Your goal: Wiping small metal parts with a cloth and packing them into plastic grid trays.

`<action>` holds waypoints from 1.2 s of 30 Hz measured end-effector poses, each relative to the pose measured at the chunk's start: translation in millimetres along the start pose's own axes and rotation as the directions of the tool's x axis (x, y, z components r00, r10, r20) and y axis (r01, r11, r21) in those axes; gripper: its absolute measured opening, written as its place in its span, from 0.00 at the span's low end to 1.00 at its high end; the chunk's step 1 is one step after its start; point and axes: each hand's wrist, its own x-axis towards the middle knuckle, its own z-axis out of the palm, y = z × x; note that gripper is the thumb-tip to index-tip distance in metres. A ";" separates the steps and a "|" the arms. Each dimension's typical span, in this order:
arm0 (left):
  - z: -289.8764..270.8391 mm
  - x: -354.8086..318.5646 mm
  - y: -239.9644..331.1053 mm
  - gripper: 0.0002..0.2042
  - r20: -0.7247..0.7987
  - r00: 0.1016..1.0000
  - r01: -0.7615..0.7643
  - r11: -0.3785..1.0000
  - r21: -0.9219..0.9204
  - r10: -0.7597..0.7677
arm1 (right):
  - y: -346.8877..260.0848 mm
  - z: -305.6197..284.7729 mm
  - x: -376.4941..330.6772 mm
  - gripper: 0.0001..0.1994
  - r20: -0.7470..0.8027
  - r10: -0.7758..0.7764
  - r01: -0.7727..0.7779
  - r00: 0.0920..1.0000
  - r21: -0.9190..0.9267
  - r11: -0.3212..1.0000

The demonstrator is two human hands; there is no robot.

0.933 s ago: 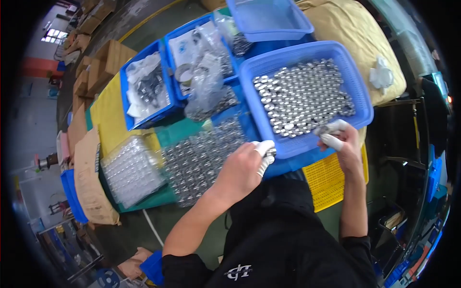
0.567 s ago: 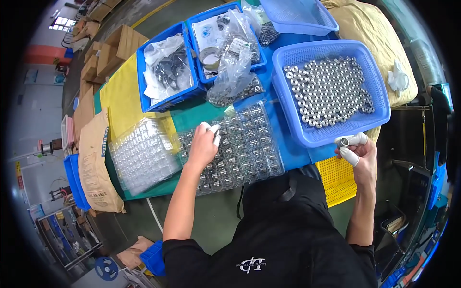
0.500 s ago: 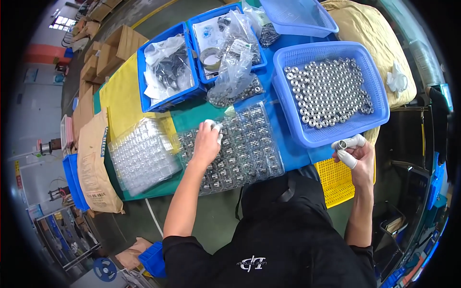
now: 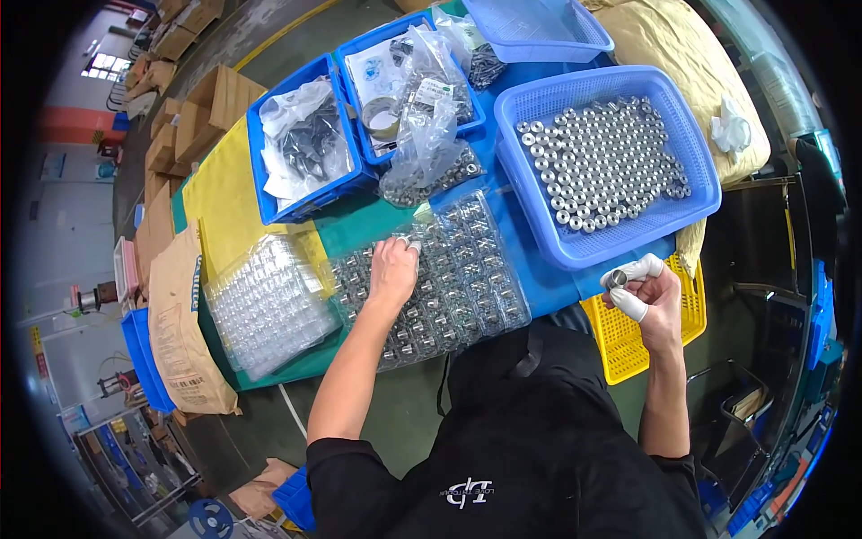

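Observation:
White finger cots cover several fingertips of both hands. My right hand [image 4: 654,304] pinches a shiny metal ring [image 4: 617,279] between thumb and fingers, just off the near right corner of the blue plastic basket [image 4: 561,255]. That basket holds many similar metal rings [image 4: 597,171]. My left hand [image 4: 393,269] reaches over the clear blister tray [image 4: 462,278], whose pockets hold small metal parts. Its fingers are curled together and point down onto the tray; whatever lies under the fingertips is hidden.
Left of the filled tray lies a stack of clear blister trays [image 4: 269,305], beside a brown paper sack [image 4: 175,328]. Two blue bins [image 4: 310,211] with bagged parts stand behind, near a plastic bag of metal parts [image 4: 435,171]. A yellow basket [image 4: 628,355] sits below the table's right edge.
My right hand has shifted slightly left with the ring, which has turned. The fingers of my left hand have lowered and curled closer to the tray. The whole view has swung a little.

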 end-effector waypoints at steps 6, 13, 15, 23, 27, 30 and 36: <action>-1.6 0.0 16.7 0.08 -0.129 0.985 0.126 0.990 0.060 -0.117 | 1.1 -0.7 0.7 0.10 0.005 0.017 -0.017 1.000 -0.013 1.000; -9.5 5.7 20.2 0.13 0.017 0.984 0.174 0.982 0.078 -0.176 | 3.7 9.9 1.5 0.10 0.102 0.061 -0.058 0.993 -0.028 0.998; -25.6 -1.3 27.2 0.16 -0.136 0.964 0.217 0.970 -0.106 -0.230 | 6.0 16.5 0.1 0.11 0.158 0.096 -0.096 0.983 -0.008 0.995; -129.0 -40.5 138.2 0.21 -0.264 0.916 -0.401 0.719 -0.568 0.302 | 19.8 58.8 14.7 0.08 0.458 0.493 -0.416 0.740 -0.265 0.870; -119.3 -51.6 129.6 0.18 -0.250 0.925 -0.381 0.689 -0.617 0.288 | 32.1 67.9 25.4 0.09 0.576 0.558 -0.487 0.597 -0.291 0.823; -119.5 -54.0 124.8 0.17 -0.277 0.920 -0.393 0.660 -0.640 0.278 | 48.9 68.3 29.4 0.08 0.667 0.567 -0.591 0.484 -0.228 0.774; -118.8 -51.6 109.8 0.16 -0.135 0.970 -0.237 0.651 -0.721 0.204 | 65.6 79.3 30.7 0.10 0.706 0.584 -0.717 0.401 -0.154 0.680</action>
